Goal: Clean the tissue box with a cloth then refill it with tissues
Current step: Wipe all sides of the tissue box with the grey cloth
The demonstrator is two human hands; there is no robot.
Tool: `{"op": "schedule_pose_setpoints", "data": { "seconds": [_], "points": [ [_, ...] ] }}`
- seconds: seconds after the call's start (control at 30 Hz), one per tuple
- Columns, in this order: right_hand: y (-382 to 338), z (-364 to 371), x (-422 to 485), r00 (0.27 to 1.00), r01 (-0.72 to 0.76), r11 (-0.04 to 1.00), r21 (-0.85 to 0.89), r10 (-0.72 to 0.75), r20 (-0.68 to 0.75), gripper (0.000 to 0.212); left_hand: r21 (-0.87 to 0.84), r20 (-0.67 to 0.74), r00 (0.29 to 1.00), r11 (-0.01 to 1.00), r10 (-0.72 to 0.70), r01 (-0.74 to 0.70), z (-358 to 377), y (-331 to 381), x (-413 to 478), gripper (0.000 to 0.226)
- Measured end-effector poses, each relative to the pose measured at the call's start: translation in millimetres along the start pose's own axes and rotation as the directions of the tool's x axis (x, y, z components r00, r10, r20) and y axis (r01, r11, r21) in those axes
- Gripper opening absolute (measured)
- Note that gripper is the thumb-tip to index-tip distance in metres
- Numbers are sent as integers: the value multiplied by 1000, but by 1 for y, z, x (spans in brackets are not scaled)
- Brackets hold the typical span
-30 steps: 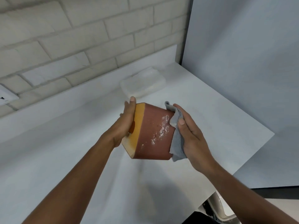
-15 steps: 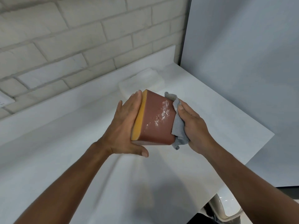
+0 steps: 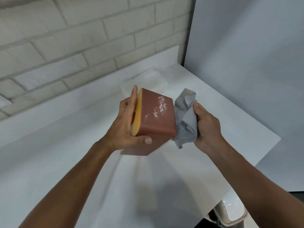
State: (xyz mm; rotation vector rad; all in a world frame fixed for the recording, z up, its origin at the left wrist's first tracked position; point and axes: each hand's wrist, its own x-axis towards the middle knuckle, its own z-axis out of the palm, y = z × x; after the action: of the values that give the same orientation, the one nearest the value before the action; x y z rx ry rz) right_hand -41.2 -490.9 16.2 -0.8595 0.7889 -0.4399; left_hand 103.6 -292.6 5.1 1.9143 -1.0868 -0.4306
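Note:
A brown tissue box (image 3: 156,119) with a yellow lid is held in the air above the white counter, tilted on its side. My left hand (image 3: 126,127) grips it, fingers across the yellow lid and thumb under the brown side. White wet-looking specks lie on the brown face. My right hand (image 3: 207,127) holds a bunched grey cloth (image 3: 186,119) that touches the box's right end. A clear pack of white tissues (image 3: 148,80) lies on the counter behind the box, partly hidden by it.
The white counter (image 3: 82,162) runs along a pale brick wall (image 3: 82,38) at the back. A plain grey wall (image 3: 246,63) closes the right side. The counter's edge falls off at the right, with a white chair (image 3: 230,213) below it.
My left hand has turned the box and its thumb now wraps under the brown side. The cloth has come off the brown face and sits bunched at the box's right end.

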Motion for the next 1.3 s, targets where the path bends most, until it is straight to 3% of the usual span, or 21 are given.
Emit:
{"op": "schedule_pose_setpoints", "data": {
  "seconds": [0.07,0.13,0.2,0.3,0.4,0.5,0.67,0.83,1.03,1.3],
  "points": [
    [-6,-1,-2,998,69,997,-23,-69,-10,17,-12,-32,999,1000,-2,1,1,-3,-2,150],
    [-11,3,-11,981,192,956,-220,-181,68,19,0,-60,998,1000,7,-7,2,-5,-5,149],
    [-9,6,-22,948,310,846,-434,-244,203,24,6,-76,997,1000,21,-21,4,-5,-8,145],
    [2,5,-36,879,442,702,-558,-212,428,35,48,-116,991,997,71,-66,7,-9,-10,137],
    [4,6,-46,829,554,429,-713,-204,521,48,61,-142,987,996,75,-67,10,-11,-14,137],
    [-4,12,-50,814,581,214,-785,-156,560,58,65,-158,985,996,73,-64,11,-11,-16,137],
    [-19,37,-27,742,664,4,-748,-129,658,50,89,-152,982,991,110,-97,14,-8,-14,136],
    [-21,56,-6,730,678,-35,-735,-92,678,50,109,-157,981,989,117,-100,12,-7,-14,139],
    [-11,17,-44,563,786,-168,-595,-204,801,49,105,-162,981,990,110,-93,13,-5,-13,136],
    [-16,49,-22,633,754,-92,-651,-167,756,48,106,-184,976,989,118,-100,12,-7,-15,142]
  ]
}}
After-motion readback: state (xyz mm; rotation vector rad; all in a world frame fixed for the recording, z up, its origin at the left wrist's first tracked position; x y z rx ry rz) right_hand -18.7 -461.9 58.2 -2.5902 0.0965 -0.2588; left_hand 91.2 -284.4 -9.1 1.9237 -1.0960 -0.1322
